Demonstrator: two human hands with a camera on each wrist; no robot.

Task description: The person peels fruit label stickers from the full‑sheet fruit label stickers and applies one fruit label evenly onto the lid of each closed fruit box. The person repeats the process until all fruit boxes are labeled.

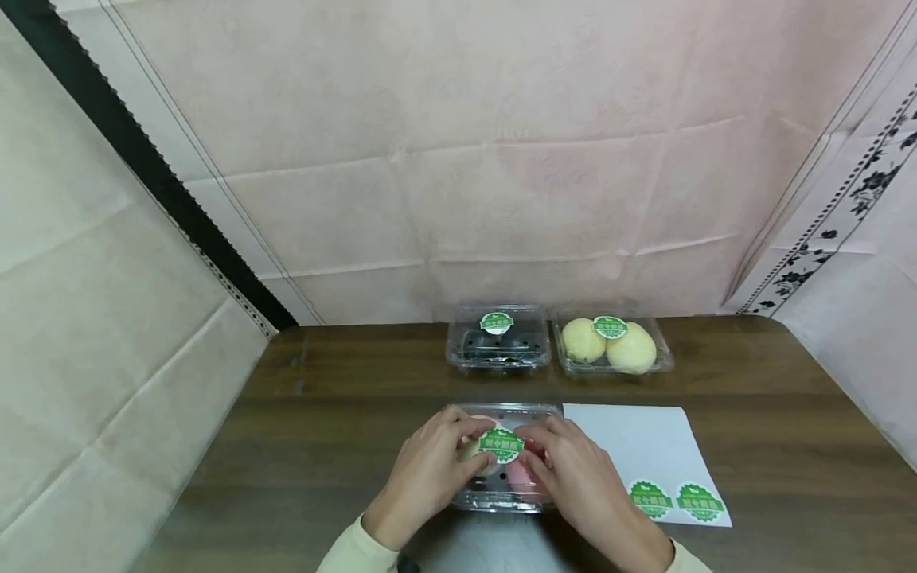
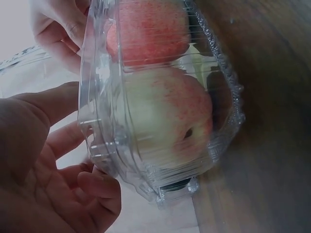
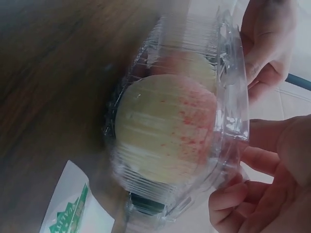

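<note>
A clear plastic clamshell box (image 1: 501,504) stands before me on the table, its lid closed. Inside are rounded fruits; the left wrist view shows a red fruit (image 2: 153,31) behind a pale, red-blushed fruit (image 2: 160,116). On top of the lid lies a round green-and-white sticker (image 1: 501,446). My left hand (image 1: 430,461) touches its left edge with thumb and index fingertips set apart. From the right, my right hand (image 1: 580,477) does the same at the opposite edge. In the right wrist view, the thumb and index finger reach onto the lid while the other fingers bend loosely.
A white sheet (image 1: 623,438) bearing two green stickers lies right of the box. Toward the back edge stand a clamshell box with dark contents (image 1: 497,338) and another with two pale yellow fruits (image 1: 630,348), each with a sticker on top. Light cloth (image 1: 501,199) hangs behind the table.
</note>
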